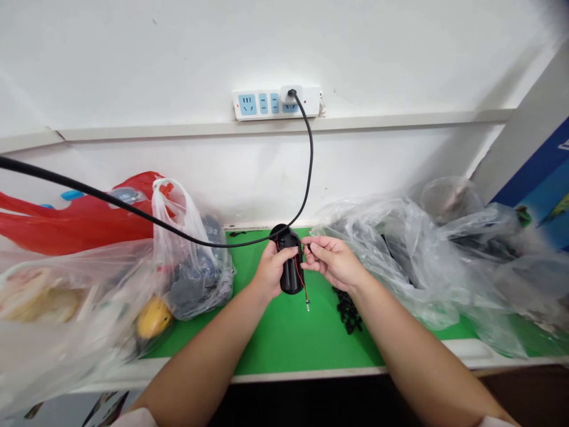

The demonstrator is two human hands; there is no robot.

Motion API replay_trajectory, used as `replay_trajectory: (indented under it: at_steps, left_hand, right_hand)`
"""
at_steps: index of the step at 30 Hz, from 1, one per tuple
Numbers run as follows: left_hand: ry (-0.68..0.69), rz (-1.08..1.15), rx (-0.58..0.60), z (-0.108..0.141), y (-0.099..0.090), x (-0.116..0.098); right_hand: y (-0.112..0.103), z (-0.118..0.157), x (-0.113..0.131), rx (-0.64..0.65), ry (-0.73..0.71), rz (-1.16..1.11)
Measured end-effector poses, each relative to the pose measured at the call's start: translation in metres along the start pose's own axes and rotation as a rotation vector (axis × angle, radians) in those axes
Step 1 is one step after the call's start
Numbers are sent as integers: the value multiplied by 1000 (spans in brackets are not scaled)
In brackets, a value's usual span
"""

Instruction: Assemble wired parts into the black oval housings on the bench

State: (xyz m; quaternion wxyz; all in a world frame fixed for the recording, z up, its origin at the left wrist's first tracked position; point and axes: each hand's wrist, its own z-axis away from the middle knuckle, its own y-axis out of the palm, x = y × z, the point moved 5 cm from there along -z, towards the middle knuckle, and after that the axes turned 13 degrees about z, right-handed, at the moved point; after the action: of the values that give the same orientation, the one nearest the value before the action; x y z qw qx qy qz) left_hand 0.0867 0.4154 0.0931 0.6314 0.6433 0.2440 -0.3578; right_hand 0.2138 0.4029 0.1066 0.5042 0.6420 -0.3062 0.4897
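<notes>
My left hand (270, 268) grips a black oblong plastic housing (291, 279) from its left side, the thumb lying across its top. A thin red wire (300, 270) runs along the housing and hangs past its lower end, with a small metal tip (307, 306). At the housing's right edge, my right hand (331, 260) pinches a small black part (310, 247) between thumb and forefinger; its exact kind is too small to make out. Beneath my right wrist lies a pile of small black parts (349, 311) on the green work surface (284, 341).
A black cable (311, 154) drops from the wall power strip (278, 104) and sweeps left in front of the bench. Clear plastic bags (413, 261) crowd the right. On the left stand a red bag (89, 222), a white-handled bag (195, 273) and a yellow item (153, 318) under plastic.
</notes>
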Motion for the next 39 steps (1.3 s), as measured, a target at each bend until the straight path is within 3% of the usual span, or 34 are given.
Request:
replay_trajectory:
  at_steps: [15,20,26,32,39]
  left_hand:
    - [25,-21,-30,-3,-5,-1]
    - [69,-82,-72,-2,-4,-4]
    - [229,-192,-69,2,1,-9]
    - [238,-224,-5,0,1,-6]
    - [247,-236,-21,1,1,-7]
  right_hand:
    - [-4,-2,-1,36,5,12]
    - [-5,-2,-1,-65,7,60]
    - [0,-2,-4,-149,-34,194]
    - [-2,-3,-6,-192,-77,331]
    - [-4,-3,-7,-188,-109,390]
